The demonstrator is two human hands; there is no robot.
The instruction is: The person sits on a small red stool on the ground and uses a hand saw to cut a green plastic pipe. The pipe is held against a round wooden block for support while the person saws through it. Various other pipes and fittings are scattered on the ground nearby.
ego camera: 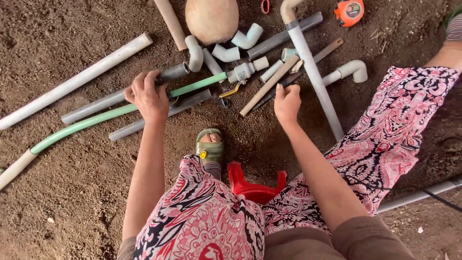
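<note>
Far left of the red stool (255,185), on the dirt floor (72,192): a long white pipe (77,80) lying slantwise. Just below it, a green hose (96,119), running from low left up toward a valve (242,71) with a yellow lever.

Up and left of the stool: left hand (150,97), grip clamped on a grey pipe (113,99), fingers curled over its upper end, the hose passing under the palm. A second grey pipe (159,115) just beneath, parallel.

Straight above the stool: a sandalled foot (210,147) flat on the dirt. Farther up, white elbows (233,45) clustered beside a tan round pot (211,19).

Up and right of the stool: right hand (287,102), fingers drawn together on a dark thin tool (298,76); cannot tell whether actually gripped or only touched. Tan stick (268,85) just left of that hand, slanting up to the right. White tube (315,77) just right of the hand, running steeply down toward the patterned dress (385,139). White bend (349,71) beyond it.

Far up and right of the stool: orange tape measure (349,11).
</note>
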